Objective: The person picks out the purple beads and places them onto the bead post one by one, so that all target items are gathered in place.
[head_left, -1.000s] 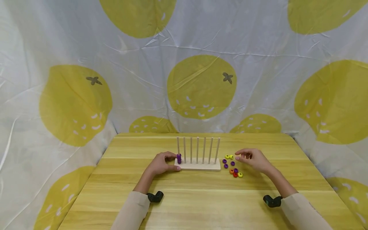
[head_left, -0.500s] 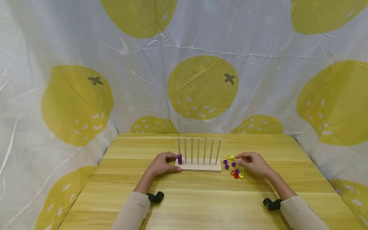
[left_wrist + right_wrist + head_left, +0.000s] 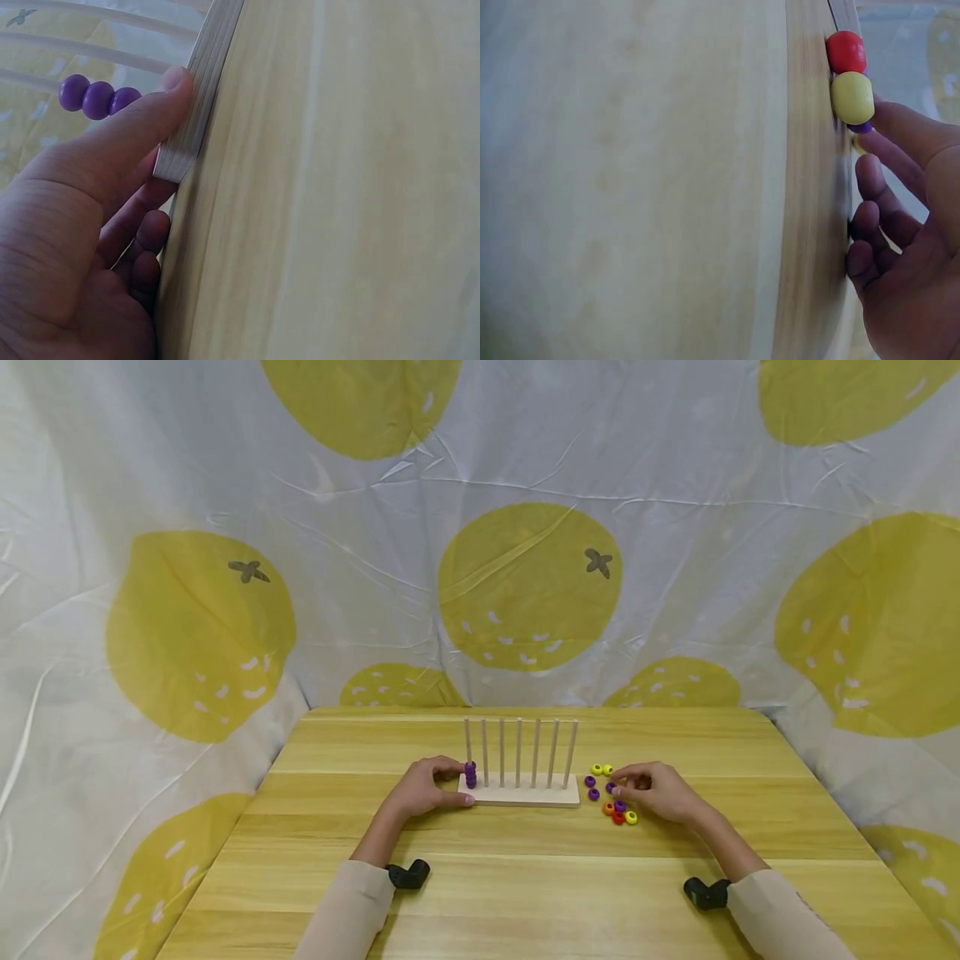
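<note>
Several beads lie right of the rack our left hand grips; whether our right hand there pinches one, we cannot tell.

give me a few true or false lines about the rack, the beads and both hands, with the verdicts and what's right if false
1. The left hand grips one end of the wooden base. True.
2. Purple beads are threaded on the leftmost peg in the head view. True.
3. Only four pegs stand on the wooden base. False: there are seven.
4. The right hand is at the loose beads on the table. True.
5. The loose beads are all one colour. False: yellow, purple, orange and red ones show.
6. Both hands are on the wooden base. False: only the left hand is.
</note>
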A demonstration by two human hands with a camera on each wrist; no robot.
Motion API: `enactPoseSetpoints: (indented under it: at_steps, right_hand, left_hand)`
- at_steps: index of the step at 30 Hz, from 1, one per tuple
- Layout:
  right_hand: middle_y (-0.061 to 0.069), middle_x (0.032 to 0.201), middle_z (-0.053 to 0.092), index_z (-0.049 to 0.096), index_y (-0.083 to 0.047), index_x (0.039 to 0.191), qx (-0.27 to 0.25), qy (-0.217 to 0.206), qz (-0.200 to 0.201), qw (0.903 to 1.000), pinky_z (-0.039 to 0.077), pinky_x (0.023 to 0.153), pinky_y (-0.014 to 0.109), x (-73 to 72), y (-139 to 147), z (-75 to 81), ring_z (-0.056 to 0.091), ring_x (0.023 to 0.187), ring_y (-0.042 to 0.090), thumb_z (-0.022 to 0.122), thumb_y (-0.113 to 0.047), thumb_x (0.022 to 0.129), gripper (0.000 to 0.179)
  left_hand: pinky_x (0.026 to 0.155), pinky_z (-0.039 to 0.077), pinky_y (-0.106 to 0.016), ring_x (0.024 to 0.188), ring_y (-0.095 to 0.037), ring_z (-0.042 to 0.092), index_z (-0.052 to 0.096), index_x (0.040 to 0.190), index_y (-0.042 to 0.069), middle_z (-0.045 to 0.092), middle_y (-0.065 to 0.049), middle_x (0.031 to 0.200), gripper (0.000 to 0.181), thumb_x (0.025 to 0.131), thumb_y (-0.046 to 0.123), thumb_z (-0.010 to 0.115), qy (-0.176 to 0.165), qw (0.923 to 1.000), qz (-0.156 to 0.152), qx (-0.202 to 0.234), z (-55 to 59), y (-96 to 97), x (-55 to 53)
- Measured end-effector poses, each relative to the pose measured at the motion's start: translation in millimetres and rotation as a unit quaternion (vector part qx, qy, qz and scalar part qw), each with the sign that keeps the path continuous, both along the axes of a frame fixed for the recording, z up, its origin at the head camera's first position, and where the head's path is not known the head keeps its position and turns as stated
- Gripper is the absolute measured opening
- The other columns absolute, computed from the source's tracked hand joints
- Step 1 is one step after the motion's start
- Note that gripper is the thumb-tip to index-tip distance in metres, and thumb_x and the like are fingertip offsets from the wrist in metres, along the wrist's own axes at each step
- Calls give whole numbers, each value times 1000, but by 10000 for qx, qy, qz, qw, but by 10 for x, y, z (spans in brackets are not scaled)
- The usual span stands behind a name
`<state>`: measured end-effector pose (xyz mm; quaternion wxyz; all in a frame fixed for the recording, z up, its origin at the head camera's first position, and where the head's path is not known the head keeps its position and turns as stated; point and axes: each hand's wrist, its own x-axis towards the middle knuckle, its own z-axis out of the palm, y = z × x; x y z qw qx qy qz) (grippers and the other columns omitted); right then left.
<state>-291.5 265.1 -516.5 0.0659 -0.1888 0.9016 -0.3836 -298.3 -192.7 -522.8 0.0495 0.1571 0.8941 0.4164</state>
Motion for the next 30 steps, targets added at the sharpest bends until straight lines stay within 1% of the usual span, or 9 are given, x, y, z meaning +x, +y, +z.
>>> enactPoseSetpoints:
  at_steps: [6,12,18,24,30]
  right_hand:
    - [1,79,62,75,-6,122,83,-33,15,10000,38,56,23,-4,-15,-2,49,66,9,73,-30,97,35]
    - [-1,76,61,77,-7,120,144,38,71,9999,37,55,21,-14,-15,-16,48,64,7,74,-27,97,32]
    - [-2,75,61,78,-9,118,159,44,25,9999,37,55,21,-18,-11,6,47,62,6,75,-28,96,30]
    - [0,74,60,79,-11,117,147,-54,-193,9997,38,55,23,-23,20,74,47,63,9,76,-30,95,29]
    - [-1,74,57,78,-12,119,183,88,-296,9994,38,55,23,-46,18,179,46,62,8,75,-32,96,31]
  left_hand:
    - [96,52,-40,106,-16,62,75,123,21,73,1,121,58,73,42,94,-6,10000,21,-19,6,-3,5]
    - [98,53,-42,109,-17,63,75,123,20,73,2,123,59,72,42,95,-10,10000,11,10,-10,-9,-3]
    - [96,52,-38,105,-15,62,75,123,22,73,3,121,59,72,43,95,-22,10000,6,-3,-10,-13,-5]
    - [94,52,-38,104,-14,62,75,123,20,73,2,121,59,72,42,95,-4,10000,-46,5,-8,-13,-8]
    - [95,53,-40,105,-16,63,75,123,19,73,1,121,58,73,40,94,2,10000,-55,49,-4,-17,0]
